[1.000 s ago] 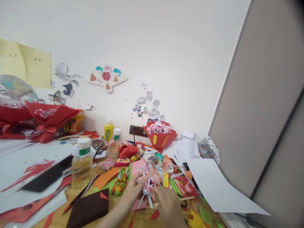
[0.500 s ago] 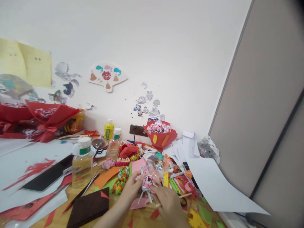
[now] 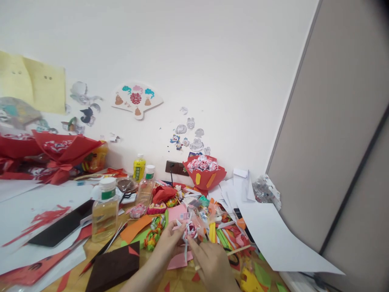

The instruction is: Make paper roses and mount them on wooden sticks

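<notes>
A pink and white paper-strip flower [image 3: 191, 230], with loose white strips hanging below it, is above the cluttered table. My left hand [image 3: 172, 239] pinches the flower's left side between thumb and fingers. From the right, my right hand [image 3: 211, 257] reaches in, its fingertips touching the flower's lower edge. A thin wooden stick [image 3: 240, 250] runs through the right hand, one end showing past its right side; the grip on it is mostly hidden under the palm. Pink paper [image 3: 180, 260] lies beneath the hands.
Left are a dark brown box [image 3: 114, 267], a bottle of yellowish liquid [image 3: 105, 215] and a black phone-like slab [image 3: 63, 225]. Behind stands a red-wrapped bouquet [image 3: 204, 174]. White sheets [image 3: 279, 239], scissors [image 3: 234, 257] and a yellow tool [image 3: 251, 280] are right.
The right hand's fingers have shifted up against the flower, and the stick's right end has moved outward and up. The flower has turned slightly in the left hand.
</notes>
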A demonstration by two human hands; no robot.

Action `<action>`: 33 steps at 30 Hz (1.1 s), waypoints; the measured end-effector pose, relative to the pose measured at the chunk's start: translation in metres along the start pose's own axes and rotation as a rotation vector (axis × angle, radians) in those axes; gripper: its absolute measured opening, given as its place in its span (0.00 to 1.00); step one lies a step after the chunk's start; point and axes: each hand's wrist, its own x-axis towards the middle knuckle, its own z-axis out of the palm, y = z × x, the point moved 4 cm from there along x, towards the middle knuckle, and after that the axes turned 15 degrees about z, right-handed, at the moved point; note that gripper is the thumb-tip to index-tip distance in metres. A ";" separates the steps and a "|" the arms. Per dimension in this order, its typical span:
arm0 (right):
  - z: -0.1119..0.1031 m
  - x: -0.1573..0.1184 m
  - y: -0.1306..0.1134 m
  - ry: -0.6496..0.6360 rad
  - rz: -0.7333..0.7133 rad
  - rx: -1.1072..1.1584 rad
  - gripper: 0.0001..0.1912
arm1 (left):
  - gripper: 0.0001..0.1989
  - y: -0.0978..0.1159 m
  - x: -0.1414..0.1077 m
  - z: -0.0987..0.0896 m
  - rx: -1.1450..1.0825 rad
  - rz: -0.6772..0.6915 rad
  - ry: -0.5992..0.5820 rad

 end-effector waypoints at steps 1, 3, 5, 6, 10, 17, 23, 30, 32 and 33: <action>0.002 -0.001 0.000 0.000 -0.006 -0.009 0.20 | 0.29 0.001 -0.001 0.000 -0.001 0.003 -0.001; 0.004 -0.002 -0.001 0.004 -0.018 -0.014 0.19 | 0.28 0.003 -0.003 0.000 -0.009 0.009 0.002; 0.005 -0.002 0.000 0.001 -0.020 -0.006 0.19 | 0.27 0.007 -0.005 0.002 -0.028 0.016 -0.002; 0.005 -0.002 0.000 0.000 -0.011 0.000 0.18 | 0.27 0.008 -0.007 0.003 -0.037 0.013 -0.005; 0.003 -0.001 0.004 0.005 0.039 0.043 0.19 | 0.26 0.014 -0.012 0.009 -0.063 -0.017 -0.027; 0.000 0.000 0.006 0.015 0.068 0.069 0.19 | 0.26 0.016 -0.014 0.013 -0.055 -0.007 -0.056; 0.002 -0.001 0.008 -0.017 0.072 0.108 0.20 | 0.26 0.019 -0.016 0.016 -0.117 -0.002 -0.104; 0.002 0.000 0.005 -0.015 0.022 0.068 0.18 | 0.25 0.027 -0.020 0.018 -0.131 0.002 -0.069; 0.002 0.000 0.003 -0.010 -0.001 0.055 0.18 | 0.24 0.025 -0.018 0.017 -0.082 0.019 -0.063; 0.003 0.000 0.001 -0.006 -0.014 0.049 0.17 | 0.25 0.024 -0.016 0.016 -0.056 0.023 -0.053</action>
